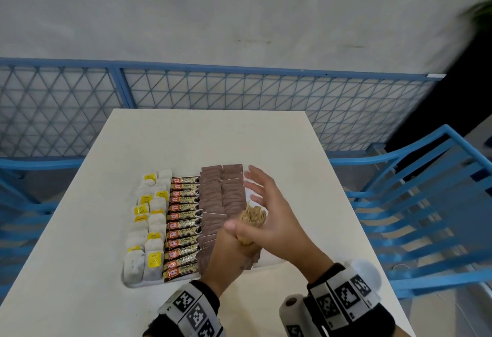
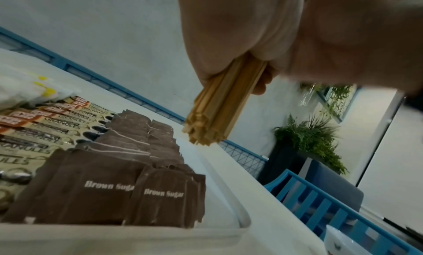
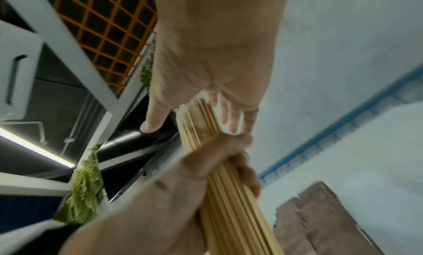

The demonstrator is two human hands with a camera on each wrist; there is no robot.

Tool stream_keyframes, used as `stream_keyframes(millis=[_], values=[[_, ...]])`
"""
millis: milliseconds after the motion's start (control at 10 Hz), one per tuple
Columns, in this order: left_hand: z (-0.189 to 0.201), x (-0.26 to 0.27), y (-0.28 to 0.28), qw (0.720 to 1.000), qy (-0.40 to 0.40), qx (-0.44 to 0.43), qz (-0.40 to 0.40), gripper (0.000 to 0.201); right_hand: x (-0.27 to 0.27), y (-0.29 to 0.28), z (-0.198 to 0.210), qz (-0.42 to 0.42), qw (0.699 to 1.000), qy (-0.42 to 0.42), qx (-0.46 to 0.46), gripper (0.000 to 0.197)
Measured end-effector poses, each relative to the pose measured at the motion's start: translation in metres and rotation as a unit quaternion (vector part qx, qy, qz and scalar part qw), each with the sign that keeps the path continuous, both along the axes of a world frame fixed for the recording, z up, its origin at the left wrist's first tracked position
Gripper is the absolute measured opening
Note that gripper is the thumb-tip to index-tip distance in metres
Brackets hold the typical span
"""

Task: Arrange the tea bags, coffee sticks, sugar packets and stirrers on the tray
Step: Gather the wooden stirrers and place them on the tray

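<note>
My left hand (image 1: 231,246) grips a bundle of wooden stirrers (image 1: 251,221) upright above the right side of the white tray (image 1: 133,283). The bundle (image 2: 213,114) sticks out below the fist, over the tray's bare right strip. My right hand (image 1: 269,203) is open, fingers straight, its palm against the top of the stirrers (image 3: 206,125). On the tray lie tea bags (image 1: 147,222) at the left, coffee sticks (image 1: 183,227) in the middle and brown sugar packets (image 1: 221,193) to their right.
The tray sits on a white table (image 1: 186,137). Blue chairs (image 1: 415,203) stand at the right and left. A blue mesh fence (image 1: 213,91) runs behind the table. A white object (image 1: 364,270) lies near my right wrist.
</note>
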State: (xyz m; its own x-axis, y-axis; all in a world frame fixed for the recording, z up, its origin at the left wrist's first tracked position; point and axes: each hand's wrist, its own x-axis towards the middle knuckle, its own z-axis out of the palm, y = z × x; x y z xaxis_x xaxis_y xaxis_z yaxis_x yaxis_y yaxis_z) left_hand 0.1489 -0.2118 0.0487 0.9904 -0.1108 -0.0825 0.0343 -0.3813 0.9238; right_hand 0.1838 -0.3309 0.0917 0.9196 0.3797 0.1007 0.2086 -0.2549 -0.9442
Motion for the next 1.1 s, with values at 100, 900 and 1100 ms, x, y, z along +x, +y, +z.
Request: stream_keyframes(millis=[100, 900, 1100], values=[[-0.015, 0.015, -0.015, 0.989, 0.021, -0.143, 0.044, 0.031, -0.007, -0.002, -0.02, -0.025, 0.997, 0.072, -0.029, 0.074], [-0.014, 0.025, 0.008, 0.824, 0.34, -0.448, 0.062, 0.046, -0.009, 0.022, -0.005, -0.169, 0.959, 0.059, 0.218, 0.023], [-0.019, 0.025, 0.01, 0.789, 0.375, -0.47, 0.128, 0.056, -0.013, 0.029, -0.021, -0.151, 0.972, 0.071, 0.165, 0.02]])
